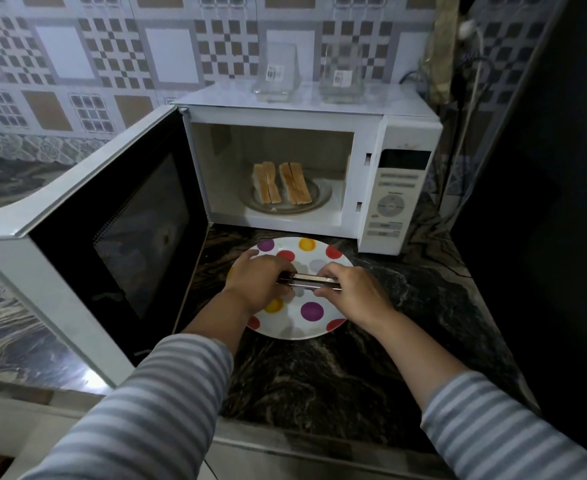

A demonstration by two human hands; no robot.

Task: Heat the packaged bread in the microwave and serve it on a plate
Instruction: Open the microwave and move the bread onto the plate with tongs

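Note:
The white microwave point(394, 188) stands with its door point(112, 237) swung wide to the left. Inside, toasted bread slices point(281, 183) lie in two pairs on the glass turntable point(321, 199). In front of the microwave a white plate with coloured dots point(311, 311) sits on the dark counter. Above the plate, my left hand point(259, 280) and my right hand point(349, 289) each grip one end of metal tongs point(311, 282), held level between them.
Two clear glass jars point(278, 72) point(342, 72) stand on top of the microwave. A cable and plug point(472, 64) hang at the wall to the right. The open door blocks the counter to the left. The dark marbled counter point(337, 375) reaches to the front edge.

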